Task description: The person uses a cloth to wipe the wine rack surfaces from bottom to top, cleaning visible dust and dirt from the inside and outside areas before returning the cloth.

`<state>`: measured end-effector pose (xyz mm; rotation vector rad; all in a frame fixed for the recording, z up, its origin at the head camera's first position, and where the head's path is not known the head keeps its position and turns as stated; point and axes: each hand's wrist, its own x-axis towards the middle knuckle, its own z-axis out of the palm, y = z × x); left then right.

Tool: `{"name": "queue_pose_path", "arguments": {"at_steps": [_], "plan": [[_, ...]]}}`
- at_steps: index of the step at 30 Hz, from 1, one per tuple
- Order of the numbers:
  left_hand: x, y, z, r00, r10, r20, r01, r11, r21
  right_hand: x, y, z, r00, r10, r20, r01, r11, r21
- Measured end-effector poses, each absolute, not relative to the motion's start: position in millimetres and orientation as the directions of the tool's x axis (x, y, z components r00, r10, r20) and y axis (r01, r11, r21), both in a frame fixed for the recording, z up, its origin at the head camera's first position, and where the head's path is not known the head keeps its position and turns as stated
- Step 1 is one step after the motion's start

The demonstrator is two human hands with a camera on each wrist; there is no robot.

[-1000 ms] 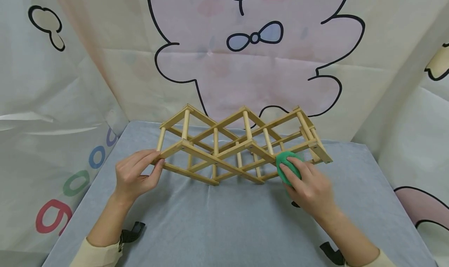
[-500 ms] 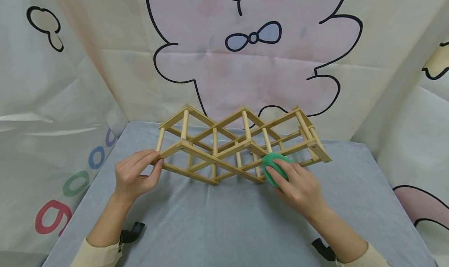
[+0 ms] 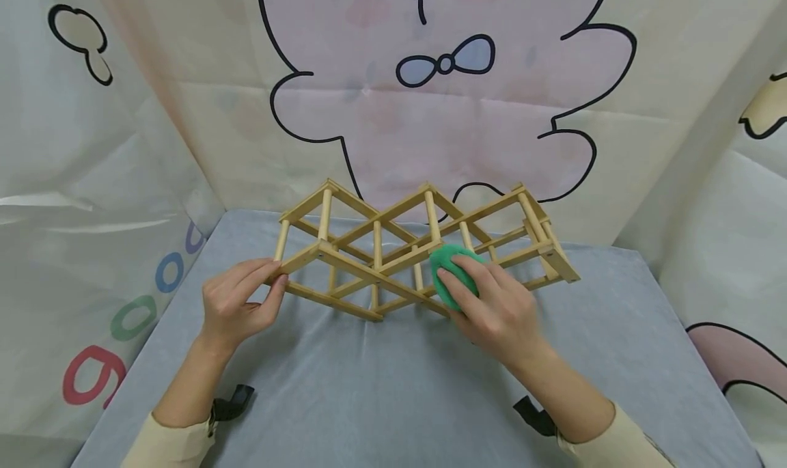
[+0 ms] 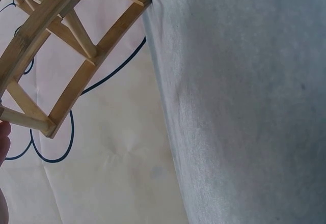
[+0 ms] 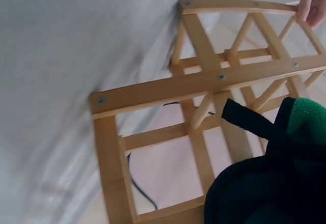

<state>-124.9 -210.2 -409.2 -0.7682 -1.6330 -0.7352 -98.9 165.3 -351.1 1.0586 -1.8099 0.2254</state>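
A light wooden lattice rack [image 3: 353,266] with screwed slats and round dowels stands across the head view; it also shows in the left wrist view [image 4: 74,87] and right wrist view [image 5: 163,90]. My left hand [image 3: 236,307] pinches its left end between thumb and fingers. In my right hand [image 3: 501,311] is a round green cloth pad [image 3: 441,259], held against the front slats right of the middle. The pad hides part of the slats behind it. Seen from the right wrist, fluffy green fabric [image 5: 308,117] adjoins black fabric [image 5: 249,193] with a strap.
The rack is over a table with a pale blue cloth [image 3: 369,400]. Behind it hangs a light backdrop [image 3: 393,113] with a cartoon animal, and similar printed sheets close in both sides. Black camera mounts [image 3: 232,403] sit at both wrists.
My right hand has slid the green cloth pad leftward along the rack's front, from near its right end, rising slightly at the last. The left hand and the rack stay almost in place.
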Motion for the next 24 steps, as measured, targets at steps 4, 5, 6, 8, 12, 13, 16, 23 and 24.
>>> {"name": "queue_pose_path", "arguments": {"at_steps": [4,5,6,8,12,13,16,23,24], "plan": [[-125,-212,-409,-0.169,0.110,0.980,0.799,0.598,0.071,-99,155,-350,-0.142,-0.568,0.811,-0.732,0.611,0.300],[-125,-212,-409,-0.170,0.111,0.979,0.799,0.598,0.070,-99,153,-350,-0.146,-0.570,0.808,-0.732,0.612,0.299],[-125,-213,-409,-0.170,0.112,0.979,0.799,0.598,0.070,-99,151,-351,-0.150,-0.571,0.807,-0.731,0.614,0.299],[-126,-213,-409,-0.168,0.113,0.979,0.799,0.597,0.069,-100,147,-354,-0.152,-0.572,0.806,-0.733,0.612,0.297],[-126,-212,-409,-0.161,0.108,0.981,0.801,0.595,0.066,-102,139,-362,-0.156,-0.588,0.794,-0.743,0.599,0.298],[-126,-212,-409,-0.160,0.106,0.981,0.801,0.595,0.066,-103,137,-364,-0.158,-0.597,0.787,-0.749,0.592,0.298],[-126,-213,-408,-0.157,0.105,0.982,0.801,0.595,0.065,-105,132,-371,-0.178,-0.624,0.761,-0.760,0.578,0.297],[-126,-213,-408,-0.164,0.111,0.980,0.803,0.592,0.067,-106,118,-383,-0.202,-0.654,0.729,-0.770,0.566,0.294],[-126,-212,-408,-0.165,0.110,0.980,0.802,0.594,0.068,-106,116,-384,-0.195,-0.652,0.732,-0.773,0.562,0.294]]}}
